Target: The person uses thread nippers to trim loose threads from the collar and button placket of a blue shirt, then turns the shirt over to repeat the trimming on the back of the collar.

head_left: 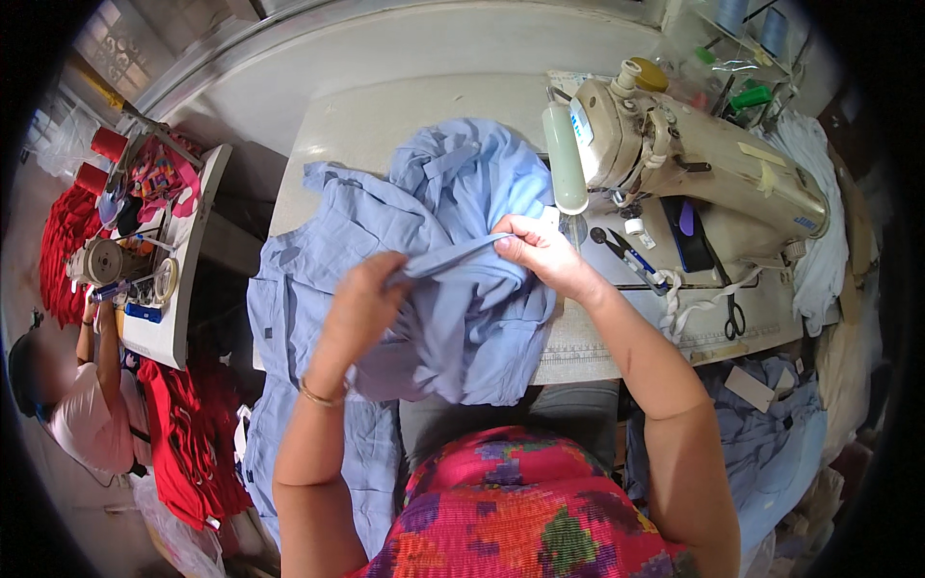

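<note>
A light blue garment [347,217] lies bunched on the sewing table and hangs over its front edge toward my lap. Between my two hands a narrow folded strip of its cloth is stretched, slanting up to the right. My right hand [541,252] pinches the strip's right end between thumb and fingers. At the strip's left end is my left hand [366,306], slightly blurred, its fingers curled round the cloth. Just right of my right hand stands a beige sewing machine [694,154], with a pale green lamp [565,159] at its near end.
Small snips [626,252], black scissors [734,313] and a phone [686,236] lie by the machine. More blue cloth [752,433] is heaped at lower right. On the left, a co-worker [92,414] sits at another table [198,260] near red garments [188,438].
</note>
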Demonstrator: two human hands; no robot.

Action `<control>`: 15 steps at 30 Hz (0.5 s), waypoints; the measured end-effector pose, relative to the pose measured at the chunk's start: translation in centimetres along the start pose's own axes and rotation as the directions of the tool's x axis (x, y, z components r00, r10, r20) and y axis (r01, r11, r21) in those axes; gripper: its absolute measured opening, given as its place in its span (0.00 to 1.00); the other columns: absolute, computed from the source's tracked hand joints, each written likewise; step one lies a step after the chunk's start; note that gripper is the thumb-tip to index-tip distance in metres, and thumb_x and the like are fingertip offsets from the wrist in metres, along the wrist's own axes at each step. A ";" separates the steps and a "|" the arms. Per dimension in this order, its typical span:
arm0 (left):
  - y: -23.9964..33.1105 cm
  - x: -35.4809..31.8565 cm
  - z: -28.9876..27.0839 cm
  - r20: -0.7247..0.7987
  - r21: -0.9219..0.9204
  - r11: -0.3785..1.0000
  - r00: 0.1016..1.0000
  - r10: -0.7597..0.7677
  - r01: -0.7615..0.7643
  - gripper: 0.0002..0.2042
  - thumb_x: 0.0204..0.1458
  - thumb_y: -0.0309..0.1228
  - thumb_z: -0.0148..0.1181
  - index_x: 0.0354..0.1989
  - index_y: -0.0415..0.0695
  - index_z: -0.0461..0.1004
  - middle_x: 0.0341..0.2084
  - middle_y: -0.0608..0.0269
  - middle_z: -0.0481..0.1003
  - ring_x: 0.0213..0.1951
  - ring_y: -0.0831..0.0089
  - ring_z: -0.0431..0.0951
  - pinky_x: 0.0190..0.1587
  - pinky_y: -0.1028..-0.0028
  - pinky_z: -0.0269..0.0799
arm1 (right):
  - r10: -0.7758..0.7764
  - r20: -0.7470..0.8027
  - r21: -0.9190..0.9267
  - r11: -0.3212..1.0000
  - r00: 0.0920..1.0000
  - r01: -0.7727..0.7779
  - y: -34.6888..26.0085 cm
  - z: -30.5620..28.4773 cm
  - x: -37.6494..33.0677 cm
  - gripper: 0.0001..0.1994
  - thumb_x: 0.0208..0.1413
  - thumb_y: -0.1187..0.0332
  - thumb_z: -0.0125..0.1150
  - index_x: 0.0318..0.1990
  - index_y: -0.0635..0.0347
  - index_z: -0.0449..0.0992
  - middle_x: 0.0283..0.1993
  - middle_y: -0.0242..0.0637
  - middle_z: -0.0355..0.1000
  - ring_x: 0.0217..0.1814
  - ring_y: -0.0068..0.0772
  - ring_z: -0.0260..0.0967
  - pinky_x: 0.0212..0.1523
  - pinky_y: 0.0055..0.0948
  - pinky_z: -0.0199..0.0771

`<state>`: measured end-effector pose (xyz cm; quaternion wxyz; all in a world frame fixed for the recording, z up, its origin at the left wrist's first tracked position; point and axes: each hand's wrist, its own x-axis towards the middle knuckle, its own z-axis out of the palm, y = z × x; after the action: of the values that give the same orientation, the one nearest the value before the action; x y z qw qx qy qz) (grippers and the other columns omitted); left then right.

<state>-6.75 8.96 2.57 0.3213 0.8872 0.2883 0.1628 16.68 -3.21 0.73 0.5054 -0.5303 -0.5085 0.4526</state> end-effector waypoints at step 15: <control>1.2 5.0 1.9 0.216 -0.640 0.721 0.962 -0.165 0.267 0.12 0.48 0.33 0.62 0.38 0.39 0.75 0.28 0.70 0.74 0.32 0.83 0.69 0.37 0.82 0.64 | -0.057 -0.228 0.439 0.885 0.972 0.155 0.1 0.3 -1.9 0.09 0.54 0.67 0.55 0.39 0.59 0.68 0.37 0.26 0.64 0.40 0.14 0.58 0.43 0.19 0.59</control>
<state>-1.46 10.37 2.53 0.6519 0.6845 0.2891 0.1514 16.25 -5.12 0.51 0.6896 -0.4133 -0.3615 0.4721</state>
